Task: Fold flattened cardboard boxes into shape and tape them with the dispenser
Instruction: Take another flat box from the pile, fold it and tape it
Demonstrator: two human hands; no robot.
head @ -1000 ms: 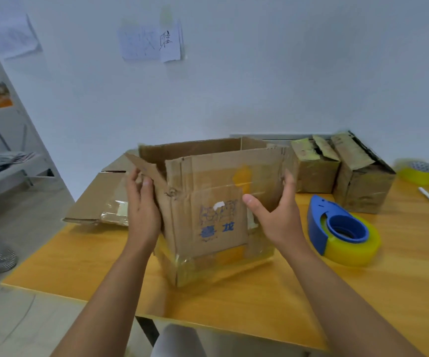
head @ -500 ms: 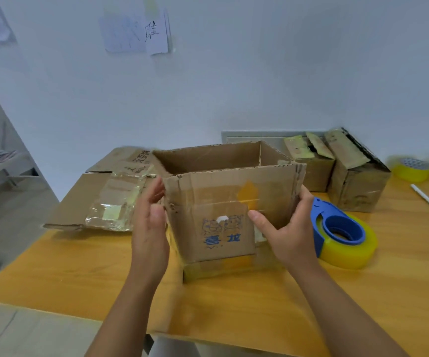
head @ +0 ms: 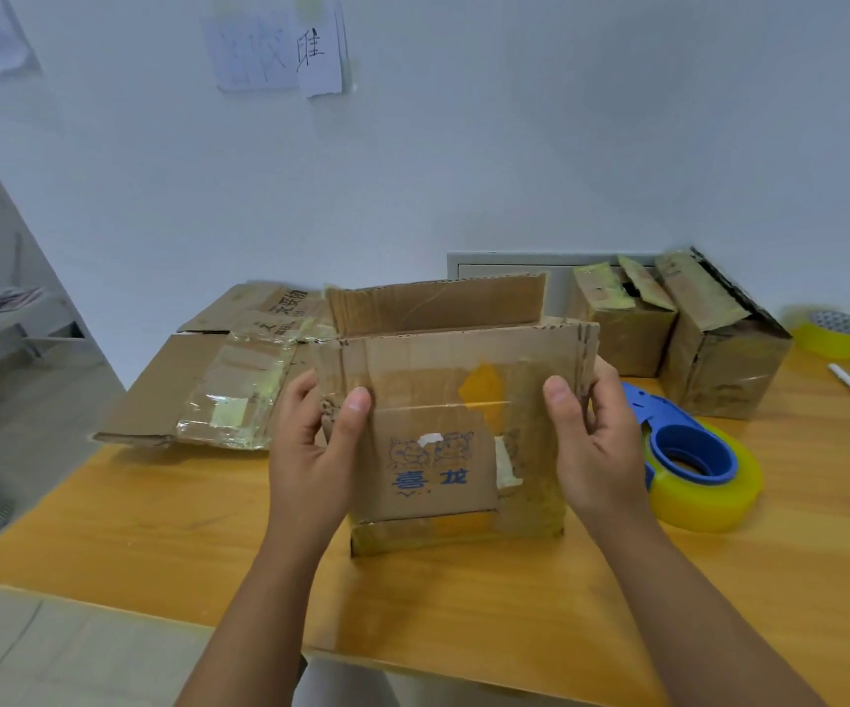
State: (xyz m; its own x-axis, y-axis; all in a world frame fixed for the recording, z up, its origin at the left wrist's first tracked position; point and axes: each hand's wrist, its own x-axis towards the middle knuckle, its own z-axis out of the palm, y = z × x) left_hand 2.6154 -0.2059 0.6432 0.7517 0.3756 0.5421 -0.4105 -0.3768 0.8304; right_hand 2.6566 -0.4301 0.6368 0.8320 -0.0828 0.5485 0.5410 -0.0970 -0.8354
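Now the cardboard box (head: 443, 431) stands upright in the middle of the wooden table (head: 158, 528), squared up and open at the top, where half a second ago its near corner was skewed toward the camera. A second back the left side flap stuck out loose; that flap is tucked away now and the near wall faces the person flat on. The left hand (head: 311, 451) grips the box's left edge, thumb pressed across the front panel, the other fingers hidden round the side. The right hand (head: 596, 441) clamps the box's right edge the same way, thumb on the front, fingers curled behind the corner. Earlier both hands lay flatter against the sides, so this reads as a firmer hold.

Just right of the box, touching nothing, sits the blue tape dispenser (head: 688, 451) with its yellow roll. Left of the box and behind it lies a flattened carton (head: 219, 390). Behind the box to the right stand two smaller boxes (head: 678, 339), tops loosely closed.

My read: the shaping looks close to done, and the top flaps probably need closing before the dispenser gets picked up. The old tape and worn creases may let the walls spring back.
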